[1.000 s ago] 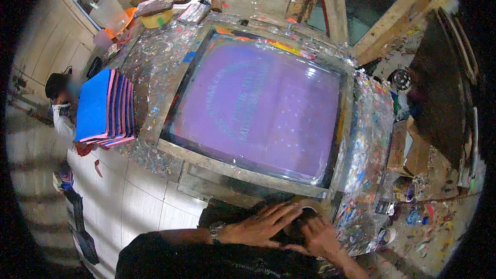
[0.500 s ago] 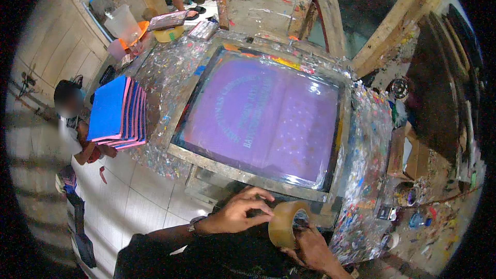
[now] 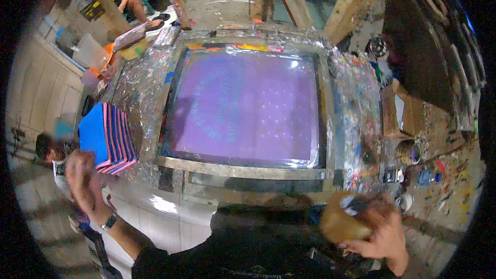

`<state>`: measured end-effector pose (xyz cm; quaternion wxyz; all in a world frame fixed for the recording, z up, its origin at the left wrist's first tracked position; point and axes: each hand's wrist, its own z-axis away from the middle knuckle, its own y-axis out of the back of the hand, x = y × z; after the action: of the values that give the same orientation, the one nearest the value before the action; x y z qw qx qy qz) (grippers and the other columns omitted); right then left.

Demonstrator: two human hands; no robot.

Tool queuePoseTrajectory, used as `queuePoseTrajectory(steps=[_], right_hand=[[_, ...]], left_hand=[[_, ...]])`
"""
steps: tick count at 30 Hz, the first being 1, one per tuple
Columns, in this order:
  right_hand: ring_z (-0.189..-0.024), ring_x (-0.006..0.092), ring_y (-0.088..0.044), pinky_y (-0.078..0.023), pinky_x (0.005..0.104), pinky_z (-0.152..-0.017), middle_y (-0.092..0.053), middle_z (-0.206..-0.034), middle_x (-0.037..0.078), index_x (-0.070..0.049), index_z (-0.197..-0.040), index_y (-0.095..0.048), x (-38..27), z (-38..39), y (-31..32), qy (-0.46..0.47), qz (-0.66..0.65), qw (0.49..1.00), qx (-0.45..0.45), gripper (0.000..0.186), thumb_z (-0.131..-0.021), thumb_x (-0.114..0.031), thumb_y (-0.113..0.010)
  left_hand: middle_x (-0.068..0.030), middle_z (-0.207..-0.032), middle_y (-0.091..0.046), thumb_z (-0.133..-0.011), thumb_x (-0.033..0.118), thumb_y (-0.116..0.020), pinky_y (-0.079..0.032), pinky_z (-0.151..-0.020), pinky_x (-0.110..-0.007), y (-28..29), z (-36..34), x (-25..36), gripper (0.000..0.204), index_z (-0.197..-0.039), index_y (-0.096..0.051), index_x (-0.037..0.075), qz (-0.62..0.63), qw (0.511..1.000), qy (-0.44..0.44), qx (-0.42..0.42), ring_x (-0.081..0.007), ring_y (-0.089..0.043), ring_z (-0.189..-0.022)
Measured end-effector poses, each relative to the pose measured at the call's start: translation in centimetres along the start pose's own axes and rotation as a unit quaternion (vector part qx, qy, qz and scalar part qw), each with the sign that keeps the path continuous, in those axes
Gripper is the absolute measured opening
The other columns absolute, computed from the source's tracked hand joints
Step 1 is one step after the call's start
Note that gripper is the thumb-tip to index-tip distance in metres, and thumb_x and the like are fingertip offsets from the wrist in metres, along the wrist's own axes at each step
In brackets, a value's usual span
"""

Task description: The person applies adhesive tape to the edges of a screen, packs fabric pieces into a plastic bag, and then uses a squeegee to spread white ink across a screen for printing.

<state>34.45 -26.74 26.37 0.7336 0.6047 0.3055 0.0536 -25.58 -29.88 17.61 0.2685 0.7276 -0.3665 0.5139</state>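
Step, apparently: holding tape; right hand's (image 3: 383, 231) fingers wrap the tape roll (image 3: 333, 222) off the desk's (image 3: 147, 93) near-right corner; unwinding would call for a firm grip. Left hand (image 3: 82, 178) is near the sheet stack (image 3: 101, 133), left edge, fingers too blurred to tell. Cardboard box (image 3: 411, 116), right edge, seems to hold something white (image 3: 399, 108); clear tub's (image 3: 89, 50) contents unclear.

Screen (image 3: 284, 103): a white spot is glaring near the upper right corner; a streak is shining along the lower edge; the lettering is blurring.
Floor (image 3: 191, 222): one patch is glaring white; dark bands are crossing the lower left.
Left hand (image 3: 85, 178): is smearing.
Right hand (image 3: 382, 227): is blurring, as is the tape (image 3: 338, 222).
Shirt (image 3: 248, 237): is sinking into near-black.
Board (image 3: 429, 57): is standing in dim shade.
Rim: black is circling the view; straight edges are bending; speckle is showing.
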Motion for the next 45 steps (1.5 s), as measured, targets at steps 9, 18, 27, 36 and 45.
queuePoseTrajectory(steps=[9, 18, 27, 36, 45], right_hand=[[-0.074, 0.0356, -0.057, -0.043, 0.0521, -0.082, -0.06, -0.081, 0.016, 0.0, -0.092, -0.062, -4.7, 3.9, 0.9, 0.099, 0.319, 0.922, 0.198, 0.049, -0.072, -0.042, -0.077], [-0.07, 0.0344, -0.052, -0.041, 0.0532, -0.079, -0.055, -0.074, 0.013, 0.001, -0.085, -0.061, 2.7, -1.7, -4.8, -0.01, 0.257, 0.91, 0.327, 0.034, -0.077, -0.029, -0.075], [-0.112, 0.0395, -0.055, -0.031, 0.0564, -0.105, -0.061, -0.117, 0.021, 0.0, -0.121, -0.057, 8.4, 6.0, -18.4, -0.362, 0.252, 0.845, 0.303, 0.064, -0.076, -0.039, -0.078], [-0.099, 0.0317, -0.061, -0.049, 0.0426, -0.082, -0.064, -0.103, 0.018, -0.002, -0.093, -0.065, -7.6, -10.8, -12.1, 0.114, -0.477, 0.765, 0.417, 0.021, -0.074, -0.007, -0.073], [-0.077, 0.019, -0.063, -0.05, 0.03, -0.069, -0.049, -0.134, 0.019, -0.025, -0.152, -0.013, -11.1, -16.5, -26.9, -0.113, -0.876, 0.467, -0.048, 0.07, -0.097, -0.013, -0.054]], left_hand=[[-0.0097, -0.131, -0.052, -0.095, 0.025, -0.057, -0.036, -0.101, -0.044, -3.4, -0.1, 0.3, 0.031, -0.12, -0.058, 0.006, 0.327, 0.94, -0.097, -0.004, -0.0252, -0.046, -0.114], [-0.0098, -0.111, -0.053, -0.093, 0.019, -0.06, -0.039, -0.092, -0.038, -4.9, -0.5, 0.9, 0.028, -0.117, -0.055, 0.004, 0.377, 0.915, -0.137, -0.039, -0.0216, -0.049, -0.104], [-0.0058, -0.093, -0.047, -0.092, 0.005, -0.06, -0.038, -0.087, -0.034, -7.9, -2.5, -2.7, 0.039, -0.128, -0.047, 0.001, 0.445, 0.89, -0.086, -0.048, -0.0175, -0.045, -0.09], [-0.0059, -0.089, -0.055, -0.087, 0.011, -0.062, -0.041, -0.084, -0.035, -21.5, -9.7, -6.4, 0.017, -0.102, -0.057, 0.004, 0.518, 0.824, 0.127, -0.193, -0.0196, -0.052, -0.086], [-0.0026, -0.089, -0.063, -0.081, 0.022, -0.074, -0.047, -0.077, -0.033, -35.2, -19.4, -22.0, 0.019, -0.089, -0.068, 0.005, -0.089, 0.935, -0.007, -0.344, -0.0174, -0.06, -0.085]])
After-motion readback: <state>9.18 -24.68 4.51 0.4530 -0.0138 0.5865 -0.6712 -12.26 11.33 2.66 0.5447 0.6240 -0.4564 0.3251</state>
